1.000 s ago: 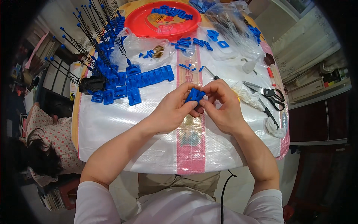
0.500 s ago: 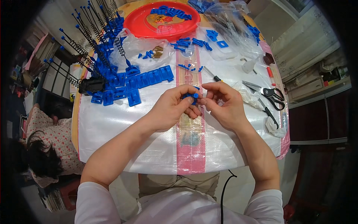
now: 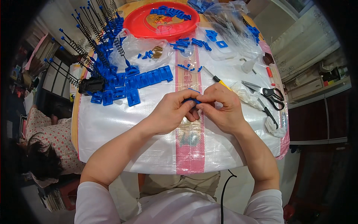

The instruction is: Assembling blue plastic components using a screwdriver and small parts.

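Over the middle of the table, my left hand [image 3: 174, 110] pinches a small blue plastic part [image 3: 191, 100] between thumb and forefinger. My right hand [image 3: 222, 106] meets it from the right, thumb and forefinger closed at the part's right end. Fingers cover most of the part, so its full shape is hidden. Just beyond my right hand lies a screwdriver [image 3: 223, 83] with a yellow handle. Farther off is a short scatter of tiny blue pieces [image 3: 191, 68]. Left of my hands, several flat blue plastic plates [image 3: 142, 80] lie in a row.
Blue assemblies with black springs [image 3: 100, 56] stand at the far left. A red tray [image 3: 140, 28] holds blue parts at the back. Brass-coloured pins [image 3: 157, 52] lie on a clear bag. Scissors [image 3: 274, 98] and a red tube [image 3: 270, 72] lie right. Someone in a patterned garment [image 3: 61, 138] is at left.
My right hand has shifted slightly left, its thumb and forefinger closing onto the blue part. The part has turned in my left fingers. More of the screwdriver's yellow handle shows.
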Tool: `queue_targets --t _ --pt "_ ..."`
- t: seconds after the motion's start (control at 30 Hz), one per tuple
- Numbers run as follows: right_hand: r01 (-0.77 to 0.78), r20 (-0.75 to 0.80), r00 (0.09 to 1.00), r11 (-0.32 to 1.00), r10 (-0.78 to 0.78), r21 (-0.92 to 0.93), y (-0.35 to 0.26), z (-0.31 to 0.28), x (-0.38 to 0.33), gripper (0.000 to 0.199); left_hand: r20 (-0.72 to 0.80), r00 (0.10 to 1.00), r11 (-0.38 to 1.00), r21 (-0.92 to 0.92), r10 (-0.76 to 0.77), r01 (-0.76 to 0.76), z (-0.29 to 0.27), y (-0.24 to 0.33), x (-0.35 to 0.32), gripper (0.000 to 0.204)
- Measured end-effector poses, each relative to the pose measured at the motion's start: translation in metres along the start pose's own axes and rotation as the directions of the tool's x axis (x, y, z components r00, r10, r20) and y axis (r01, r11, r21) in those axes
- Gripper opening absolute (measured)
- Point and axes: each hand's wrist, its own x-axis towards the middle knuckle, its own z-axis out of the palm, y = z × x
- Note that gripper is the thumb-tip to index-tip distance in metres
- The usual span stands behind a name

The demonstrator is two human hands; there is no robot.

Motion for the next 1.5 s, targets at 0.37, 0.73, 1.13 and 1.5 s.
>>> queue_targets --t 0.37,0.73,1.13,1.5 --pt "-0.023 -0.093 0.996 0.997 0.017 -0.069 -0.007 0.002 0.002 0.018 0.030 0.999 1.000 -0.010 0.029 -0.029 0.002 0.003 -0.002 0.028" --pt "-0.017 -0.087 0.996 0.999 0.014 -0.031 -0.009 0.002 0.001 0.023 -0.017 0.982 0.977 0.099 0.190 -0.187 0.001 0.006 -0.005 0.026" --pt "0.031 -0.177 0.983 0.998 -0.040 -0.056 -0.004 -0.002 0.004 0.022 -0.151 0.955 0.965 0.092 0.257 -0.245 -0.012 -0.004 0.003 0.017" --pt "0.147 -0.497 0.856 0.989 -0.142 -0.029 -0.021 -0.035 0.004 0.032 -0.169 0.976 0.991 0.011 0.135 -0.135 -0.011 -0.001 0.005 0.020"
